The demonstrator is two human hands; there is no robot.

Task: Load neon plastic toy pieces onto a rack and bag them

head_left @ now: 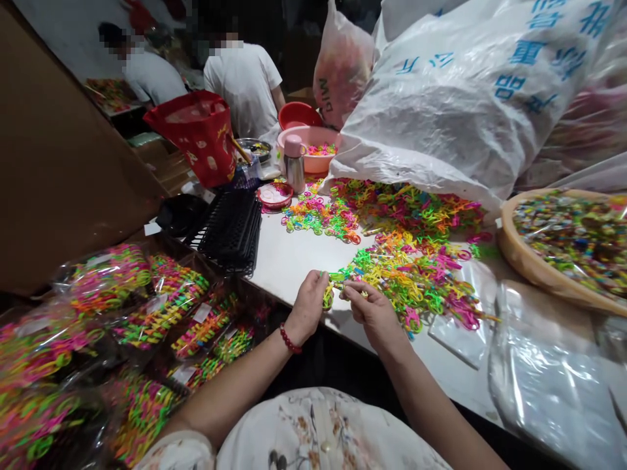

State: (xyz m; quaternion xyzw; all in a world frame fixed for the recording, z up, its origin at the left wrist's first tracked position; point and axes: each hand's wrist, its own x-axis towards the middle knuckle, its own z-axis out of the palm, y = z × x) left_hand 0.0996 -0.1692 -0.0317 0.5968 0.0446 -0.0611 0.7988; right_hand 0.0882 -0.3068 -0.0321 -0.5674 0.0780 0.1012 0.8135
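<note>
My left hand (309, 301) is closed on a small bunch of bright plastic rings (328, 297) at the front edge of the white table (289, 258). A red bead bracelet (290, 341) circles that wrist. My right hand (371, 307) pinches green and yellow rings just right of the left hand, fingertips almost touching it. A big heap of neon rings (411, 261) in pink, green, yellow and orange lies right behind both hands.
Packed bags of rings (147, 307) fill a box at left, beside stacked black trays (230, 228). Clear empty bags (548, 372) lie at right, below a tan basin (548, 274). Large white sacks (455, 98), pink basins (313, 147), a flask (294, 163) and two seated people stand behind.
</note>
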